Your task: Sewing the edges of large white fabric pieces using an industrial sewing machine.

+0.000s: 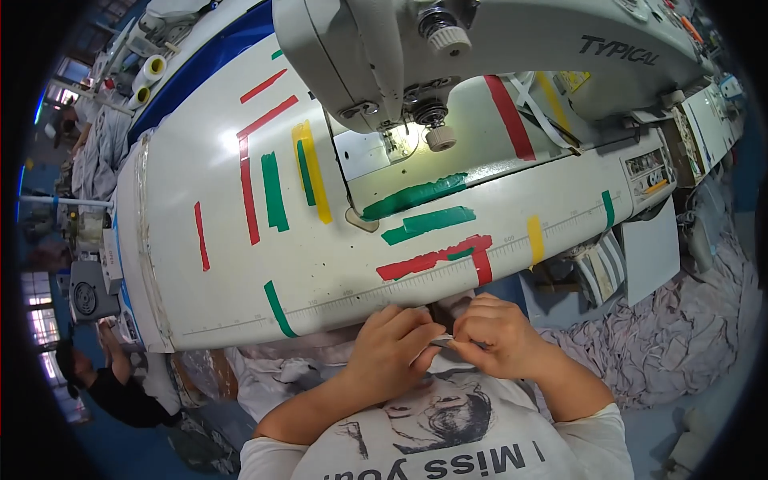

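My left hand (392,350) and my right hand (498,334) meet just in front of the sewing table's near edge, close to my body. Both are closed, with fingertips pinched on a small pale piece of fabric (442,341) stretched between them. Most of that fabric is hidden by the fingers. Beyond my hands lies the white sewing table (336,264), marked with red, green and yellow tape strips and a printed ruler. The sewing machine (344,56) stands over its far side, its lamp lighting the needle area (404,142), where no hand is.
A large heap of crumpled pale fabric (664,336) lies at the right. More white cloth (268,380) hangs below the table at the left. A co-worker in black (120,392) is at the far left. Thread cones (150,70) stand at the upper left.
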The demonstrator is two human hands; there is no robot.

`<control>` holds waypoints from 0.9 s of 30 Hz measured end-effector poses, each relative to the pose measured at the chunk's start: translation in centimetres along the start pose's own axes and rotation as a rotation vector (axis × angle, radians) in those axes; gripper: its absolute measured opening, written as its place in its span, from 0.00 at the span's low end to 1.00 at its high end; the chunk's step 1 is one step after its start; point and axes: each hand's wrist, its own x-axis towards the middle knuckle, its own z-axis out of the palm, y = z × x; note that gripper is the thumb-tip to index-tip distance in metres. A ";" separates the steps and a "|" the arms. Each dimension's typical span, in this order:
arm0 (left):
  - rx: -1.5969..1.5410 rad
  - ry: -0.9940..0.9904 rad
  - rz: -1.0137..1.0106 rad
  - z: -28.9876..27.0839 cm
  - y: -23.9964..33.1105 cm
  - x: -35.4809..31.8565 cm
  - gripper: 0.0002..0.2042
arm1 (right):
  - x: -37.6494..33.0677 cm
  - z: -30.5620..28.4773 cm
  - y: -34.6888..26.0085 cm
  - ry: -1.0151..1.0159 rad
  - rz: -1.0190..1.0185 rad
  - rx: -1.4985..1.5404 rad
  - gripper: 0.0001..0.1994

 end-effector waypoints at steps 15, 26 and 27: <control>-0.352 -0.044 -0.063 1.3 -1.3 0.6 0.07 | 0.3 0.0 0.6 -0.060 0.032 0.004 0.09; 0.020 -0.076 0.008 -8.9 4.4 -1.7 0.11 | 0.3 3.2 0.2 0.106 -0.180 -0.178 0.12; 0.070 -0.095 -0.024 -9.7 5.0 -1.9 0.13 | 0.3 3.6 -0.3 0.164 -0.223 -0.186 0.12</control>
